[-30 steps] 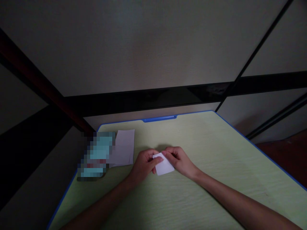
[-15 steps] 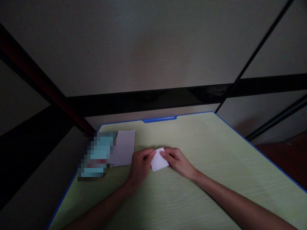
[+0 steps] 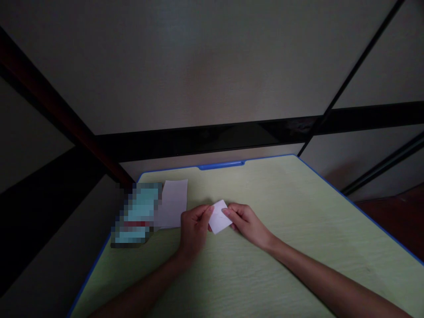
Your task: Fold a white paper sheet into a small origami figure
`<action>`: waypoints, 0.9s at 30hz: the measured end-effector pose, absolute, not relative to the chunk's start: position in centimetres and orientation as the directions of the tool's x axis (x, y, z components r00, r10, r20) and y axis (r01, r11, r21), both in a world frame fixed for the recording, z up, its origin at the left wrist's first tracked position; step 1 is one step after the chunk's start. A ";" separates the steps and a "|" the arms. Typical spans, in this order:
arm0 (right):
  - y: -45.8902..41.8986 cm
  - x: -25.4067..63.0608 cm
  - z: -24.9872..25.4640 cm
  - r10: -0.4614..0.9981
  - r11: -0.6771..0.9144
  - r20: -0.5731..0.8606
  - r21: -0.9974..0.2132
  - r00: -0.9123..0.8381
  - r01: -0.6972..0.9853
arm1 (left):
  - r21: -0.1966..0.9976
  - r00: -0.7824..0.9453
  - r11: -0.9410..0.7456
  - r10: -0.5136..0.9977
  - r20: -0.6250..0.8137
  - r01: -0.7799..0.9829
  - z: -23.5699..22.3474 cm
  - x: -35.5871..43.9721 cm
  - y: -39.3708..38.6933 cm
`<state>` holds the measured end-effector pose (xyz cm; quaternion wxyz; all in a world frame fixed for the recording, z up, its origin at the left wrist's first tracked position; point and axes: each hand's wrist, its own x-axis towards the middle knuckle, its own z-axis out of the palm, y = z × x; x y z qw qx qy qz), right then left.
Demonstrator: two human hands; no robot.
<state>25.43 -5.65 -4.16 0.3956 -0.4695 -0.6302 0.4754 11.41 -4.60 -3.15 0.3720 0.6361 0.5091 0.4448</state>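
A small, squarish piece of folded white paper (image 3: 220, 218) is held just above the tabletop between both hands, one corner pointing away from me. My left hand (image 3: 196, 224) pinches its left corner, thumb on top and fingers curled beneath. On the opposite side, my right hand (image 3: 243, 221) grips the right corner in the same way, thumb pressed on the upper face. A faint crease line shows on the paper's surface. The fingers under the paper are partly hidden.
Larger white sheets (image 3: 172, 203) lie to the left of my hands. Beside them is a pixelated, bluish-green object (image 3: 142, 210), its kind unreadable. The light wood-grain table (image 3: 298, 207) has a blue rim and a blue handle slot (image 3: 221, 165) at its far edge. Panelled cabinet doors (image 3: 205, 66) stand behind.
Between my hands the paper has turned slightly, so its corner now points farther away. Both hands keep hold and have hardly shifted; the view has moved a little.
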 end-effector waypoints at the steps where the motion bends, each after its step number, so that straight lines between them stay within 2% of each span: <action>1: -5.7 25.5 -4.1 0.962 0.121 0.061 -0.968 -0.265 0.220 | 0.932 0.075 -0.198 0.980 0.184 0.304 -3.2 11.4 -4.5; 7: -5.9 25.4 -3.9 0.973 0.197 0.150 -0.937 -0.176 0.287 | 0.967 0.068 -0.130 0.991 0.117 0.221 -3.4 11.3 -4.5; 13: -5.9 25.2 -3.8 0.985 0.149 0.117 -0.944 -0.127 0.293 | 0.976 0.064 -0.121 0.992 0.111 0.179 -3.1 11.4 -4.6; 21: -5.6 25.4 -4.0 0.994 0.091 0.080 -0.984 -0.079 0.155 | 0.993 0.167 0.066 0.985 -0.049 -0.096 -3.6 11.4 -4.4; 24: -5.5 25.5 -4.2 0.996 0.080 0.076 -0.993 -0.056 0.082 | 0.993 0.186 0.098 0.979 -0.084 -0.068 -3.5 11.4 -4.4; 27: -5.5 25.4 -4.2 0.994 0.059 0.055 -0.997 -0.097 0.047 | 0.998 0.160 0.047 0.986 -0.051 0.031 -3.1 11.3 -4.7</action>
